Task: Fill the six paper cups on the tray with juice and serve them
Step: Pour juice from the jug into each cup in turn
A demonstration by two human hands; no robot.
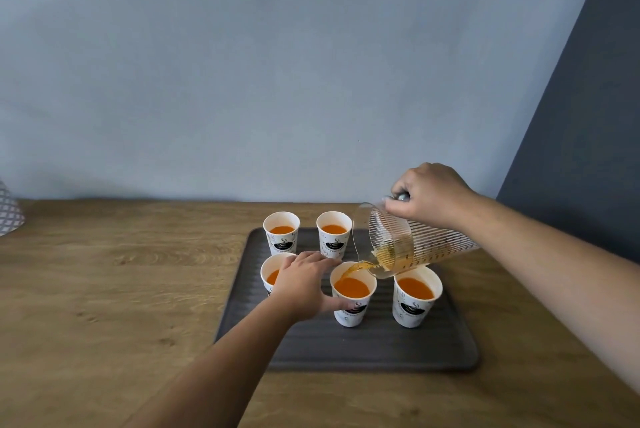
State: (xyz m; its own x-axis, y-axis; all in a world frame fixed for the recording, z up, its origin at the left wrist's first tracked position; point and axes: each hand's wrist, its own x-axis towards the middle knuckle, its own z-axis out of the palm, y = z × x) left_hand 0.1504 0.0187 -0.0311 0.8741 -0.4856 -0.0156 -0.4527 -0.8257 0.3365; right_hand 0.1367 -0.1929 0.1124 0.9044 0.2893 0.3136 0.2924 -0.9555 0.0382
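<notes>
White paper cups with orange juice stand on a dark ribbed tray (pixel 374 348). My right hand (pixel 427 193) grips the handle of a clear ribbed jug (pixel 415 244), tipped left, and a thin stream of juice runs from its spout into the front middle cup (pixel 352 296). My left hand (pixel 304 280) holds that cup by its left side. It partly hides the front left cup (pixel 269 273). The front right cup (pixel 415 297) and two back cups (pixel 281 231) (pixel 333 233) hold juice. The jug hides the back right of the tray.
The tray lies on a wooden table (pixel 121 289) against a pale blue wall. A patterned white object (pixel 8 211) stands at the table's far left edge. A dark grey panel (pixel 581 115) rises at the right.
</notes>
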